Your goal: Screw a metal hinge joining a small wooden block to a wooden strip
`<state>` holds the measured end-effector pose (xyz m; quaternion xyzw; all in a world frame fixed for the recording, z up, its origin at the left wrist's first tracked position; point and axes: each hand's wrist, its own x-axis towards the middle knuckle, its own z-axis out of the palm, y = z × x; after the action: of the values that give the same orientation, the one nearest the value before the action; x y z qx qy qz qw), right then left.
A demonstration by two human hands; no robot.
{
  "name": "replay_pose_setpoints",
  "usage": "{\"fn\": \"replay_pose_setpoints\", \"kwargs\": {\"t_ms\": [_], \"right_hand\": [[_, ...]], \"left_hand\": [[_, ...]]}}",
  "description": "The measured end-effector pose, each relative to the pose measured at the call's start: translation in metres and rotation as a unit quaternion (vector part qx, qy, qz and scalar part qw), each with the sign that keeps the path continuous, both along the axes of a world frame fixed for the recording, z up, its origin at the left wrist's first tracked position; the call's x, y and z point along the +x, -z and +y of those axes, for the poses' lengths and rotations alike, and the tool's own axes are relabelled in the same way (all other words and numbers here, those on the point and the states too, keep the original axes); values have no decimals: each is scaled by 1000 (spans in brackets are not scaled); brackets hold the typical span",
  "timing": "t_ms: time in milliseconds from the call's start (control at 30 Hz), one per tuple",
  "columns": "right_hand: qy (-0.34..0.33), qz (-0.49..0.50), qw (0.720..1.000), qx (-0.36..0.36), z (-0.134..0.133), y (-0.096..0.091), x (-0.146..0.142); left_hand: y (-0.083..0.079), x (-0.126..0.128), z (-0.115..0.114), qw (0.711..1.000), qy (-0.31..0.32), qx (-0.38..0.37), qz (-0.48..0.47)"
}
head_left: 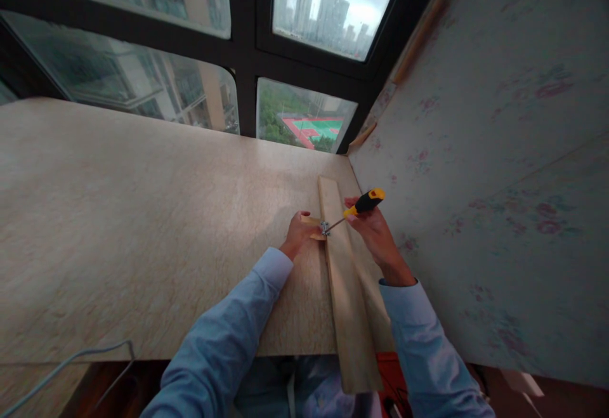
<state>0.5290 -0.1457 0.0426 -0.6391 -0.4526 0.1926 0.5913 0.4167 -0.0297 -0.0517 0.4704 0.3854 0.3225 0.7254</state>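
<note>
A long pale wooden plank lies on the tabletop, running from near the wall toward me and overhanging the front edge. My right hand is closed round a screwdriver with a yellow and black handle; its tip rests on a small metal bracket at the plank's left edge. My left hand is closed on a small wooden piece pressed against the plank at the bracket. Both arms wear light blue sleeves.
A wall with faded floral wallpaper rises close on the right. Dark-framed windows stand behind the table. A grey cable runs below the table's front edge at the left. Something red shows under the plank's near end.
</note>
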Motion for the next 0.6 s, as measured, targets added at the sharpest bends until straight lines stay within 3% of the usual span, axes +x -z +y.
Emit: {"fn": "replay_pose_setpoints", "kwargs": {"t_ms": [133, 333, 600], "right_hand": [[-12, 38, 999, -10, -1, -4, -2], [154, -111, 980, -59, 4, -5, -7], [-5, 54, 999, 7, 0, 2, -6]], "left_hand": [[0, 1, 0, 1000, -4, 0, 8], [-4, 0, 0, 1000, -3, 0, 17], [-4, 1, 0, 1000, -9, -2, 24]]}}
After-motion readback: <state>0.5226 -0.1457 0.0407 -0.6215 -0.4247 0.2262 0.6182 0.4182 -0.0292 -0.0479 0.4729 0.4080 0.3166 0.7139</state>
